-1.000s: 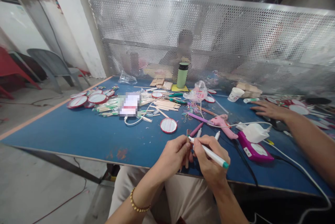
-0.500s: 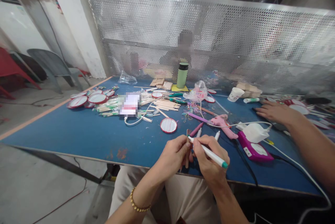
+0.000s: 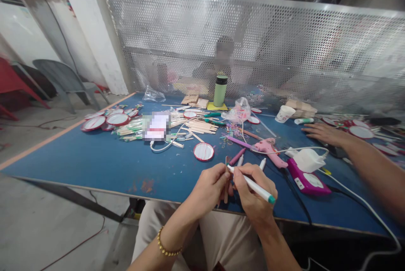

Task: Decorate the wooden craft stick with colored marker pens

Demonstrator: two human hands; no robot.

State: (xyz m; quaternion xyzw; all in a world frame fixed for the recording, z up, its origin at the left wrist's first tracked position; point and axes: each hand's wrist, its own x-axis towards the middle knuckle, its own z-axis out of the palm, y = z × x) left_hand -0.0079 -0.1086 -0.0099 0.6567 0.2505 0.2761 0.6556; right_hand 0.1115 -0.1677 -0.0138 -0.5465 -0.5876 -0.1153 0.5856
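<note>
Left hand [image 3: 209,187] pinching thin wooden stick [image 3: 225,196] at near edge of blue table [image 3: 107,165]; right hand [image 3: 257,198] gripping white green-ended marker [image 3: 255,185], tip by stick's upper end, contact unclear; red-rimmed disc [image 3: 203,152] beyond hands, pink glue gun [image 3: 271,151] to right

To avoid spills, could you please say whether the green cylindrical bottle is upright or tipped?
Upright: the green bottle stands on its base, lid uppermost.
</note>
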